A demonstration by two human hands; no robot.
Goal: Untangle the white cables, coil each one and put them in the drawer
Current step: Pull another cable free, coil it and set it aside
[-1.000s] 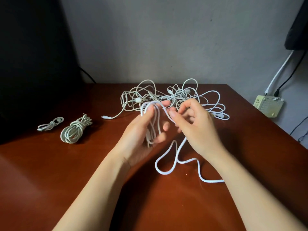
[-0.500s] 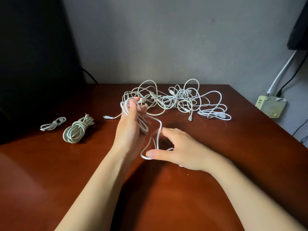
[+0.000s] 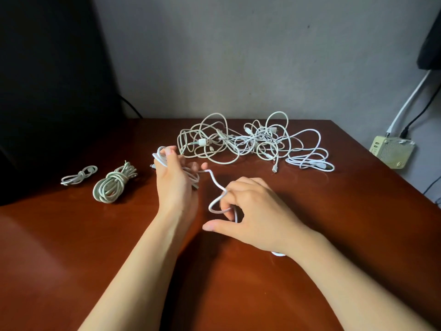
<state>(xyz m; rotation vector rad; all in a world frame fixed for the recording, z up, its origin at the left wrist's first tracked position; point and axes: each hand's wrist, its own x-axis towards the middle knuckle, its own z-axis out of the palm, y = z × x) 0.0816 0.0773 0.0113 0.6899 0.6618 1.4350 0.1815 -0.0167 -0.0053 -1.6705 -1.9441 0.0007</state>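
The left hand (image 3: 175, 185) gripped the cable (image 3: 216, 183) loops over the table (image 3: 71, 259) centre; the right hand (image 3: 257, 218) pinched its slack run nearer the front edge. Light, limp, springy, I'd judge: best held close to the coil.

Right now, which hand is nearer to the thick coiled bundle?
Left. The left hand is just right of the thick coiled bundle; the right hand is farther right.

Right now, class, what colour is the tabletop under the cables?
The tabletop is glossy reddish-brown, best seen in the head view.
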